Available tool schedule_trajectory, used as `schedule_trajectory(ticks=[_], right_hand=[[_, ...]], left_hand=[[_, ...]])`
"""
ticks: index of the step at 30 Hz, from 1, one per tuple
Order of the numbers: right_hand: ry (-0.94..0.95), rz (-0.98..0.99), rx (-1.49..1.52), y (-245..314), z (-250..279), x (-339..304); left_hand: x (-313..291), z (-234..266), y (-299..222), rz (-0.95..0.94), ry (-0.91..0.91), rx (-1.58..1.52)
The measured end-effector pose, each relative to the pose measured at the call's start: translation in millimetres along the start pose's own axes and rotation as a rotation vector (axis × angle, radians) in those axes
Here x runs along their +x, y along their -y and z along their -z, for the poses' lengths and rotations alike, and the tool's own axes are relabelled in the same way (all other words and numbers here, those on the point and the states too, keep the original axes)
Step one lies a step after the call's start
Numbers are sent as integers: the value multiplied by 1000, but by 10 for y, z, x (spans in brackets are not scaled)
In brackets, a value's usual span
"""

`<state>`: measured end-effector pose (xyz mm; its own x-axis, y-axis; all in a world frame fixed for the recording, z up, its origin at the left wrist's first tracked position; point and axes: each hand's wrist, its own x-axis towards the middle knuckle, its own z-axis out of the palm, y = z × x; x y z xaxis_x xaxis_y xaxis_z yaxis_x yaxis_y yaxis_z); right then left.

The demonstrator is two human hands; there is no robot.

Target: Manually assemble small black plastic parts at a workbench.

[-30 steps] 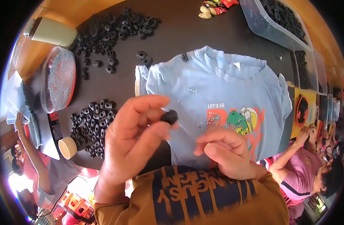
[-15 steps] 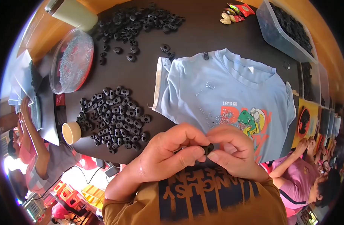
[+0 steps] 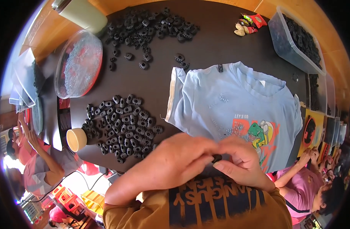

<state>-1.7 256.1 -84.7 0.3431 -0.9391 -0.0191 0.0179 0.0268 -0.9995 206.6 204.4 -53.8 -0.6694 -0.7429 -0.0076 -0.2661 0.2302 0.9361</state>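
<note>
Close to my chest, my right hand [image 3: 240,156] pinches a small black plastic part [image 3: 217,157] between thumb and fingers. My left hand [image 3: 190,154] is closed against it, back turned up, its fingertips meeting the part; whatever they grip is too small or hidden to name. Just beyond both hands lies a light blue T-shirt [image 3: 205,91] spread on the dark table [image 3: 140,82], with tiny shiny pieces [image 3: 223,98] scattered over it. To the left sits a pile of similar black plastic parts [image 3: 125,128].
A second black heap [image 3: 144,26] lies far off. Around the table are a beige cup [image 3: 76,139], a round clear tray [image 3: 81,63] of tiny shiny pieces, a pale green-white container [image 3: 85,17], peanuts [image 3: 240,30] and a clear bin [image 3: 293,45]. Other people [image 3: 301,187] sit at both sides.
My left hand has rolled over so that its back now faces up and hides its fingertips. The black part stays in my right hand. The table scene has shifted slightly right and down.
</note>
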Motion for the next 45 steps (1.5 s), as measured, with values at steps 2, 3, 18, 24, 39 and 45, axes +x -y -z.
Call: schedule_trajectory(ticks=[2, 3, 18, 24, 39, 45], right_hand=[[33, 49, -119, 7, 3, 6], [24, 21, -75, -3, -9, -9], [52, -125, 144, -10, 36, 30], [23, -78, 103, 27, 0, 11], [-251, -144, 224, -62, -154, -115], [-276, 11, 211, -128, -155, -95]], left_hand=[[43, 119, 55, -44, -145, 221], [92, 200, 109, -18, -235, 305], [383, 791, 793, 84, -426, 821], [594, 1027, 758, -63, -545, 888], [618, 668, 584, 75, -458, 982], [60, 35, 111, -203, -252, 42]])
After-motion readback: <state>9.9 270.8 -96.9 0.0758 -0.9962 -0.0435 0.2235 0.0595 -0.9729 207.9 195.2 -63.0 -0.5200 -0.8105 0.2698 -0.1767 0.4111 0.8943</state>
